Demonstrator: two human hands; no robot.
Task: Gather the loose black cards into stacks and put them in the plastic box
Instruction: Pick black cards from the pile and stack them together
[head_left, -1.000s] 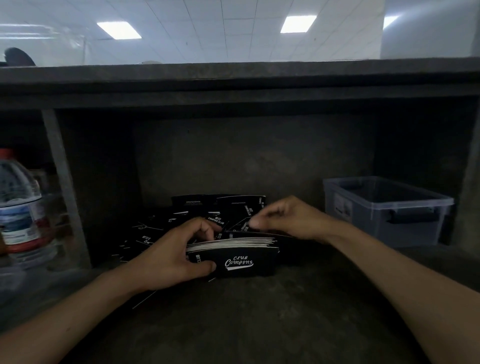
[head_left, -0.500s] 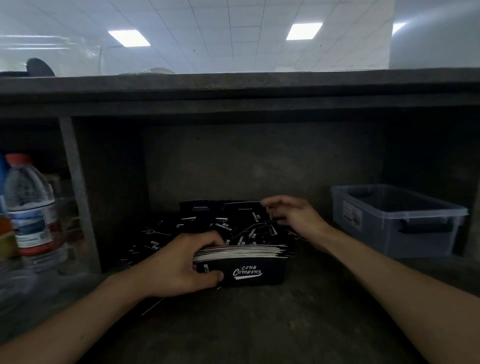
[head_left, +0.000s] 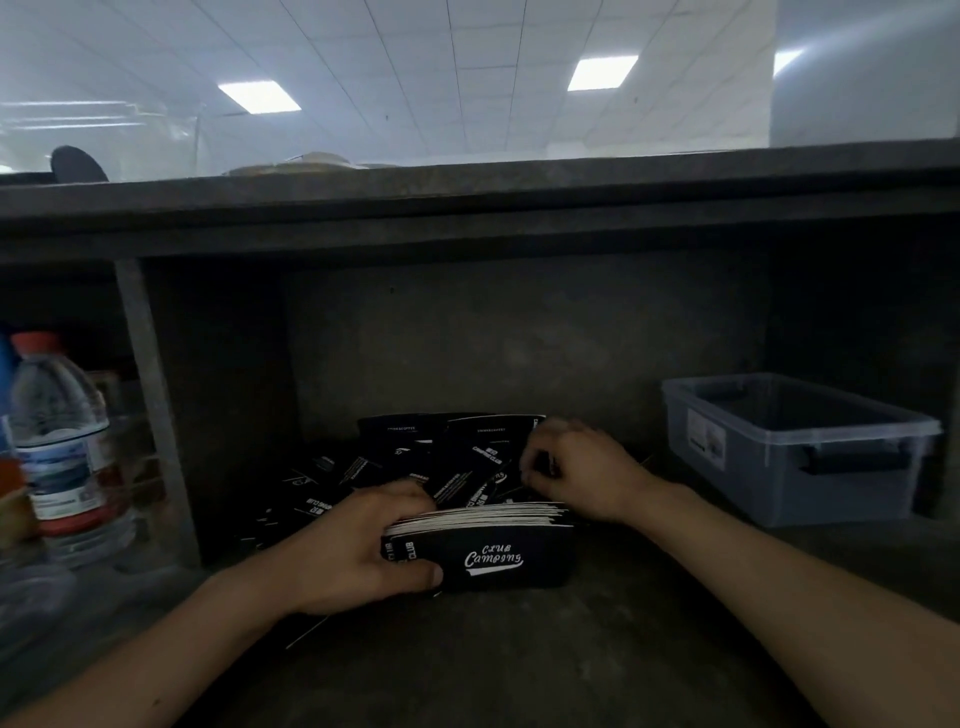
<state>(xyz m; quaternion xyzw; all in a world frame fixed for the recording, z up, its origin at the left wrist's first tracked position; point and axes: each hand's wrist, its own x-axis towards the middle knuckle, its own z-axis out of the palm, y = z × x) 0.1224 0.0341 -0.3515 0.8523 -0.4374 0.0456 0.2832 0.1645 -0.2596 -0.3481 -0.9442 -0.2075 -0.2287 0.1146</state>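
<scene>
My left hand (head_left: 353, 551) grips a thick stack of black cards (head_left: 493, 556) standing on edge on the dark shelf, white edges up, front card reading "Club Camping". Behind it lies a heap of loose black cards (head_left: 415, 462) with white print. My right hand (head_left: 576, 473) rests over the heap's right side, fingers curled and pinching a loose card there. The clear plastic box (head_left: 795, 447) stands to the right on the same shelf, lid off, its inside dark and nothing visible in it.
A water bottle (head_left: 62, 447) with a red cap stands at the left behind an upright divider (head_left: 156, 410). A shelf board (head_left: 467, 208) runs overhead. The back wall is close behind the cards.
My right hand left the top of the stack, reached back to the heap, and has now curled its fingers on a loose card. My left hand kept its hold on the stack.
</scene>
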